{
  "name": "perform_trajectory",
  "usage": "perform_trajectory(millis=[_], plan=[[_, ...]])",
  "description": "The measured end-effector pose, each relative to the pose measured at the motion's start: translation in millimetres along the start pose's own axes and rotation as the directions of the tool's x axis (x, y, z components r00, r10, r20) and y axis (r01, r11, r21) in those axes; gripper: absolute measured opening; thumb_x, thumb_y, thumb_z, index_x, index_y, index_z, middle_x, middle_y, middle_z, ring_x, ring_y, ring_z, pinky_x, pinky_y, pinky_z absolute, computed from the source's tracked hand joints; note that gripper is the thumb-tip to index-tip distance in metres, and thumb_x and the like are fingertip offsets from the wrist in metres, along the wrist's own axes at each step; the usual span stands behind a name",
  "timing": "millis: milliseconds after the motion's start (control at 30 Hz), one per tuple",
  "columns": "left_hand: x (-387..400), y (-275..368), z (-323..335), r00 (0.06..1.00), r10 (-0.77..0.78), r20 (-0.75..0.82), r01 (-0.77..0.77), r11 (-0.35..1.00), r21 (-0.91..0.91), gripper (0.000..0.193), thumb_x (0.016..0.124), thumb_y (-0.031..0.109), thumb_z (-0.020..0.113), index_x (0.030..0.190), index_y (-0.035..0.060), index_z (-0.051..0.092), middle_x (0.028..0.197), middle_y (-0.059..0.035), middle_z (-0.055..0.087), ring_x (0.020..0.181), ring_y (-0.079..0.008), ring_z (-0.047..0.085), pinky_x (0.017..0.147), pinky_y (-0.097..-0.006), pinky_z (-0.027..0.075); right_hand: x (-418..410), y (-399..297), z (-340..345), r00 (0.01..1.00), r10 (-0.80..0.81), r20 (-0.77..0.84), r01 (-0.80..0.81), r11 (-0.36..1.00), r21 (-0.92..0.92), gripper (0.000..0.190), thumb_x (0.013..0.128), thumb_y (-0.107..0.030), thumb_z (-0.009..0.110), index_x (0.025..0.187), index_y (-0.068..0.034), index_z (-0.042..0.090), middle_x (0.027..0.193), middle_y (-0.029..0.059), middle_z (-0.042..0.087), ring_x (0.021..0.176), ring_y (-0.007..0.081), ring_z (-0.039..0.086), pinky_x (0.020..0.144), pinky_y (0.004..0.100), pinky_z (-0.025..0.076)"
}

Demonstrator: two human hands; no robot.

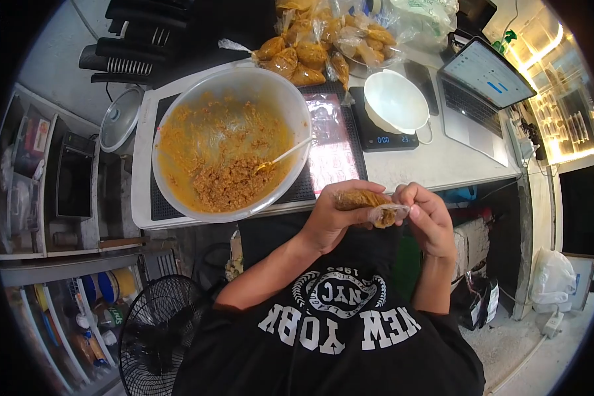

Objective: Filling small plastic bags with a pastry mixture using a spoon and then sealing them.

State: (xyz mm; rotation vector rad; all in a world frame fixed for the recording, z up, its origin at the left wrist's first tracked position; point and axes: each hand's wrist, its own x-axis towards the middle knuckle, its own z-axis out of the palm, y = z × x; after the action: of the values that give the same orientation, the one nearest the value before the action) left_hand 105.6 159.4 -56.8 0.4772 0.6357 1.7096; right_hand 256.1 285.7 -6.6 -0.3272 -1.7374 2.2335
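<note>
Before my chest, my left hand point(334, 218) is closed around a clear plastic bag of brown-orange ground filling point(359, 199). My right hand point(430, 220) pinches the bag's open edge between thumb and fingers. To the left, a large translucent plastic bowl point(232, 216) holds more of the ground mixture point(227, 185), with a white-handled spoon point(292, 151) leaning in it. A white plastic bowl point(396, 101) sits on a black digital scale point(388, 143) whose display is lit. Several tied bags of filling point(309, 54) lie in a pile at the back of the table.
An open laptop point(475, 114) stands at the right of the white table point(440, 168). Flat plastic bags point(329, 148) lie on a black mat beside the large bowl. A glass lid point(121, 119) is at the table's left, and a black fan point(163, 331) stands low at the left.
</note>
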Motion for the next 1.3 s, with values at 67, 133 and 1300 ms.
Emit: perform_trajectory(millis=[67,133,1300], plan=[[2,1,4,0.999,0.009,-0.053,-0.007,0.999,0.042,0.037,0.081,0.003,0.073,0.115,-0.0023,0.059,0.099,-0.0112,0.068,0.087,-0.0148,0.066,0.073,-0.0245,0.055,3,-5,-1,0.998,-0.066,-0.015,0.066,0.996,0.051,0.024,0.094,-0.026,0.057,0.09,-0.004,0.048,0.089,0.0035,0.05,0.081,0.0098,0.049,0.077,0.0247,0.039],[6,1,3,0.998,-0.024,-0.065,0.027,0.999,0.044,0.041,0.081,0.005,0.073,0.117,-0.004,0.056,0.1,-0.0116,0.065,0.09,-0.017,0.065,0.078,-0.0265,0.055,9,-6,-3,0.995,-0.091,-0.037,0.093,0.994,0.057,0.024,0.095,-0.025,0.055,0.09,-0.004,0.047,0.089,0.0051,0.052,0.081,0.0105,0.05,0.077,0.0252,0.04],[5,-9,-8,0.996,-0.015,-0.086,0.008,0.997,-0.078,0.055,0.078,0.025,0.08,0.118,-0.0001,0.052,0.099,-0.0061,0.062,0.087,-0.0124,0.063,0.069,-0.0233,0.055,-2,46,-18,0.867,-0.436,-0.241,0.188,0.735,-0.652,0.063,0.069,-0.02,0.08,0.122,0.001,0.054,0.1,0.01,0.059,0.077,0.0162,0.055,0.072,0.0278,0.043]])
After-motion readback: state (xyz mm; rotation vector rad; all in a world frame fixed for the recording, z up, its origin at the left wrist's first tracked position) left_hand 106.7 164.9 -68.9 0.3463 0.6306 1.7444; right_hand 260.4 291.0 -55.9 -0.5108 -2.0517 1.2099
